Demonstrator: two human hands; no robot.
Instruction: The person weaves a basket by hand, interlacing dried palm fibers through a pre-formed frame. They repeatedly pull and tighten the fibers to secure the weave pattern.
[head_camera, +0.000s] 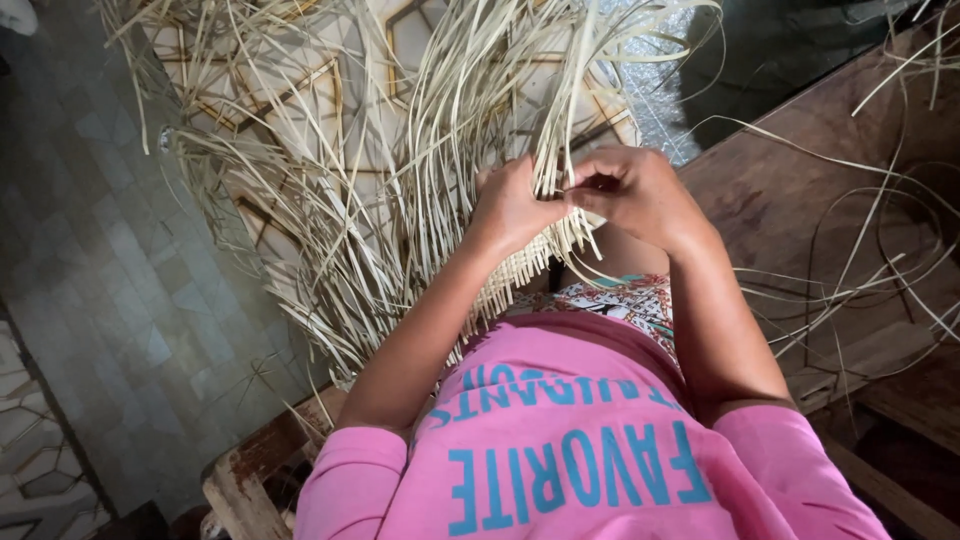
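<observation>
My left hand (512, 205) presses on the woven mat (520, 265) over my lap, fingers curled; whether that grip clamps a strand is hidden. My right hand (635, 190) pinches a pale strip (560, 150). Loose strips (330, 180) fan outward, cut off at the frame's top. The wooden bench (800, 200) lies right.
</observation>
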